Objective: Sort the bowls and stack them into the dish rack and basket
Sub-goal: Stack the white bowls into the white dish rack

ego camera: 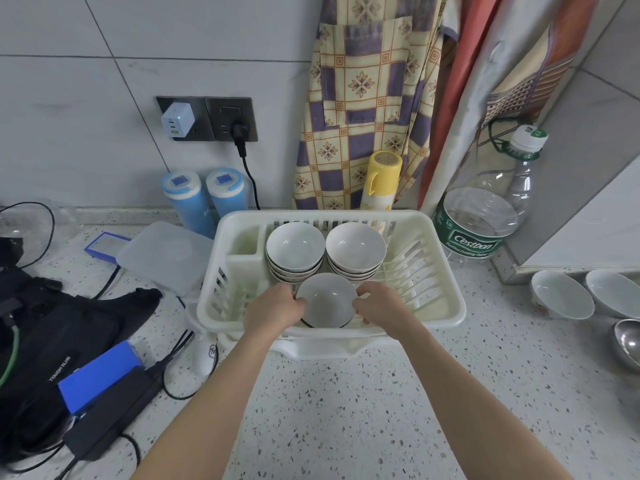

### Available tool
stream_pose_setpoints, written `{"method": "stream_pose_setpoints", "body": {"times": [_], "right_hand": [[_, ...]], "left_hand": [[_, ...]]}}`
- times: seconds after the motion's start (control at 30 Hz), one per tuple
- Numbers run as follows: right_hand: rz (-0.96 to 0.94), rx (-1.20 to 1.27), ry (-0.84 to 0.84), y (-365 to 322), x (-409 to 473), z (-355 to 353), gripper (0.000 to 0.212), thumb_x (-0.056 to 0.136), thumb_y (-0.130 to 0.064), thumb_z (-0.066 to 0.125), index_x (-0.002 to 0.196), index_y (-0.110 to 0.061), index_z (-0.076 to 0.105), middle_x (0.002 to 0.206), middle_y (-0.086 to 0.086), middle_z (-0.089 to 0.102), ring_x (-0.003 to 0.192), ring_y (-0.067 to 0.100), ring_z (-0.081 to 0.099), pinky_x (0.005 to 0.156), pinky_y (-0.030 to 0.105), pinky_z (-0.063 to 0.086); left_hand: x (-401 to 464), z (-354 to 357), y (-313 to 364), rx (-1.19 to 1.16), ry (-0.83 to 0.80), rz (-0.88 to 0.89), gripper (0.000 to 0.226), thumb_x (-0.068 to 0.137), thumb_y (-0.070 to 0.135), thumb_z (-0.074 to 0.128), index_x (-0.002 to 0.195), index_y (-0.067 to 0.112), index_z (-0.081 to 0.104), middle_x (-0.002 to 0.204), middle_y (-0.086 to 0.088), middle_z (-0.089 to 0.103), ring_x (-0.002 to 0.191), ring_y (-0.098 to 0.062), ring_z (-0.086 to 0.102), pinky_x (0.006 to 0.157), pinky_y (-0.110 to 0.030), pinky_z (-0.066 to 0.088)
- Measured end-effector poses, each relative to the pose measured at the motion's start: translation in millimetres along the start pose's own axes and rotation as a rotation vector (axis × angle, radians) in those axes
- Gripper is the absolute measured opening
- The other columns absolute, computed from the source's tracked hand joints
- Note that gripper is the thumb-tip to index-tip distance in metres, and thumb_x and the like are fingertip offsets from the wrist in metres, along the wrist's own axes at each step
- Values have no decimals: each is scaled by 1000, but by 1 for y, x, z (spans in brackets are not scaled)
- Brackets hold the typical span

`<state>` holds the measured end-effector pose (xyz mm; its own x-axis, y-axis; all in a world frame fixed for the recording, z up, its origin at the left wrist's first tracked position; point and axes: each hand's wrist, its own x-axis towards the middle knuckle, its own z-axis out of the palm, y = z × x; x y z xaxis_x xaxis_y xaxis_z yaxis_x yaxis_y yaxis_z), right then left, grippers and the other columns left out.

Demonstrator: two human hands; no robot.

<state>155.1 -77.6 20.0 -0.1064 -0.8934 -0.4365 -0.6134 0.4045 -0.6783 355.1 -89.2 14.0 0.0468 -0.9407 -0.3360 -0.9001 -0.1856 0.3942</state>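
Note:
A cream plastic dish rack (443,317) stands on the speckled counter. Two stacks of white bowls sit side by side at its back, the left stack (295,250) and the right stack (355,248). In front of them a single white bowl (327,299) is held over the rack's near side. My left hand (273,308) grips its left rim and my right hand (381,306) grips its right rim. Two more white bowls (561,295) (613,292) stand on the counter at the far right, beside a steel bowl (628,342).
A large water bottle (485,216) stands right of the rack, a yellow flask (381,181) and two blue containers (204,199) behind it. A clear lid (162,254), a black bag (52,327), a blue box (97,375) and cables lie to the left. An apron hangs on the wall.

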Motion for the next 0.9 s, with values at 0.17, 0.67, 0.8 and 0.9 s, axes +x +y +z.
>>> {"method": "stream_pose_setpoints", "body": {"times": [0.17,0.67,0.8,0.9], "right_hand": [[-18,-14,-4,1,-2,-1,25,85,-11,52,106,-10,65,75,4,61,54,12,57,48,20,40],[-94,-283,267,-9,-19,13,23,90,-20,45,72,-7,52,62,4,49,57,23,48,46,25,32],[-278,69,451,-2,-31,11,19,91,-18,51,86,-6,65,66,10,65,59,23,55,54,30,44],[-325,455,354,2,-42,-7,18,93,-16,49,87,-21,65,67,-5,67,50,5,52,50,19,44]], "left_hand": [[-3,-2,3,-12,6,-41,28,84,33,48,59,21,41,53,5,44,50,-18,47,51,-25,29],[-23,-1,13,-22,241,-38,24,92,30,48,77,14,57,71,-2,60,73,-30,59,59,-31,42],[-33,2,12,-21,476,42,19,93,31,54,91,16,66,75,5,62,67,-24,56,54,-29,37],[-40,5,8,-131,576,216,15,93,22,60,103,15,68,87,3,69,71,-20,60,56,-28,42]]}}
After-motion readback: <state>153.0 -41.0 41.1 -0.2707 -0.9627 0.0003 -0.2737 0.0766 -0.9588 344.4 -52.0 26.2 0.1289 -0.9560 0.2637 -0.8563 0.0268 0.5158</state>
